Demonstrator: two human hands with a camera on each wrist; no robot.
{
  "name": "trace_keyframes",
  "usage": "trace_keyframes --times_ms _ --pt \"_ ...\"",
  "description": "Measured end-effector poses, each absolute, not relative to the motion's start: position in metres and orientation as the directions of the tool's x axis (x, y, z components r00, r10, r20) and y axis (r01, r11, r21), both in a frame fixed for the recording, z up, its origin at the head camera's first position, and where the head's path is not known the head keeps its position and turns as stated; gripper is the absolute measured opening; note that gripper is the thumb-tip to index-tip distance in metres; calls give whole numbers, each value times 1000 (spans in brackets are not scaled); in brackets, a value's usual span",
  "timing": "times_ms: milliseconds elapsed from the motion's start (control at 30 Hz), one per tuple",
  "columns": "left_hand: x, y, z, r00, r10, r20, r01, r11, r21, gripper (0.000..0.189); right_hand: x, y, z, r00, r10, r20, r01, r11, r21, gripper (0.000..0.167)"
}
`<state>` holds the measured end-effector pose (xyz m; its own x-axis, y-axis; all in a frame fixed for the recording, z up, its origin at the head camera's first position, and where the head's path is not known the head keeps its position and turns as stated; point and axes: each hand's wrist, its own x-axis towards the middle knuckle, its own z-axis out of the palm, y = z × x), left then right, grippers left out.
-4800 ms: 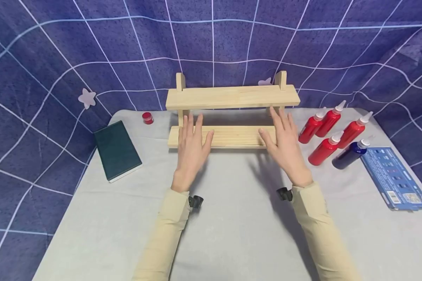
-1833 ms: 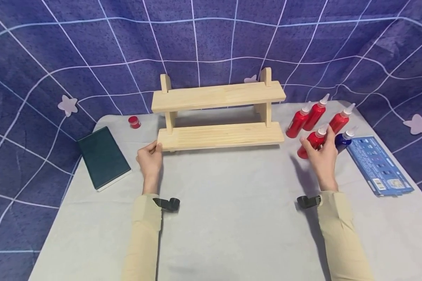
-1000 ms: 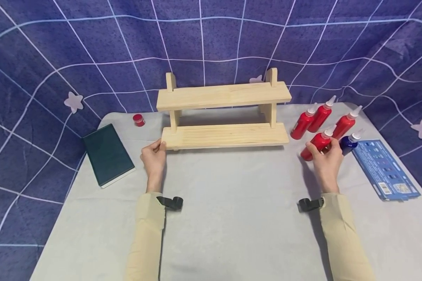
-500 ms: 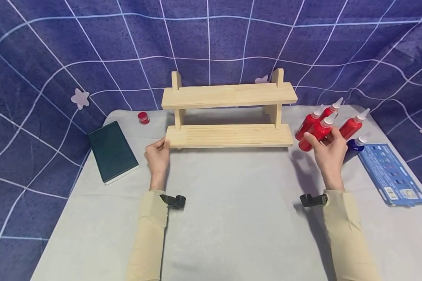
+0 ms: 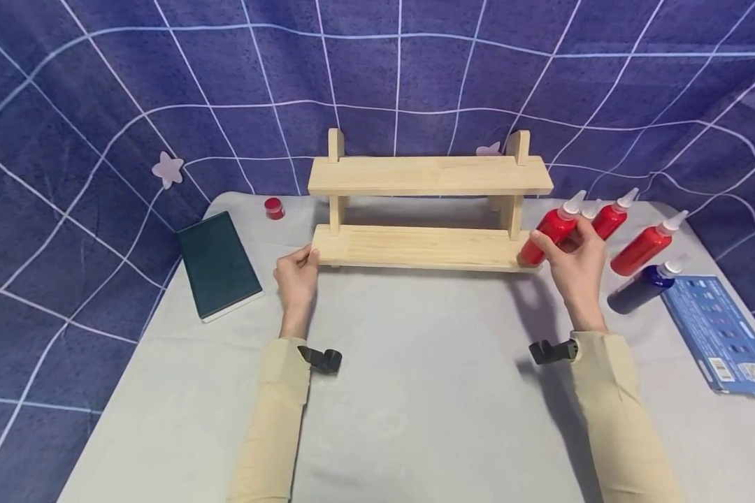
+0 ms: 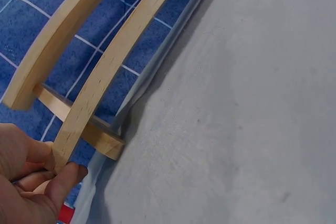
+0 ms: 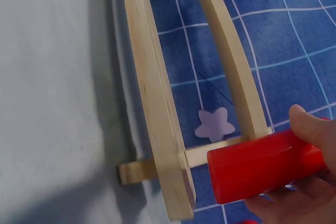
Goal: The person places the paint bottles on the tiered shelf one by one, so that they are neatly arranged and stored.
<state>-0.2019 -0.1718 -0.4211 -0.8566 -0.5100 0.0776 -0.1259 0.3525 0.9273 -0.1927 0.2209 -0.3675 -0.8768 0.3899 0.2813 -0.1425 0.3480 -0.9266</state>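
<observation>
A two-tier wooden shelf point(image 5: 415, 246) stands at the back of the table. My left hand point(image 5: 297, 283) pinches the left end of its lower board, thumb and fingers on the edge in the left wrist view. A red squeeze bottle point(image 5: 550, 234) with a pointed white nozzle is in my right hand point(image 5: 577, 274), gripped round its side. In the right wrist view the bottle's base hangs near the right end of the lower board, with a gap between. Behind the right hand, another red bottle point(image 5: 609, 221) is partly hidden; one more shows only its nozzle.
To the right lie a red bottle point(image 5: 642, 250), a dark blue bottle point(image 5: 642, 290) and a blue printed box point(image 5: 720, 332). On the left are a dark green book point(image 5: 219, 265) and a small red jar point(image 5: 274, 208). A blue patterned cloth point(image 5: 365, 77) hangs behind.
Both hands were open before the shelf; the left took hold of the lower board's end. My right hand gripped the front red bottle, lifted it and carried it left to the shelf's right end.
</observation>
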Motion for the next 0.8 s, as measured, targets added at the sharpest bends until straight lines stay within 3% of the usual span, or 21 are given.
trace_keyframes --times_ms 800 --pt "-201 -174 -422 -857 -508 80 -119 348 930 27 -210 200 -376 -902 344 260 -120 380 -917 38"
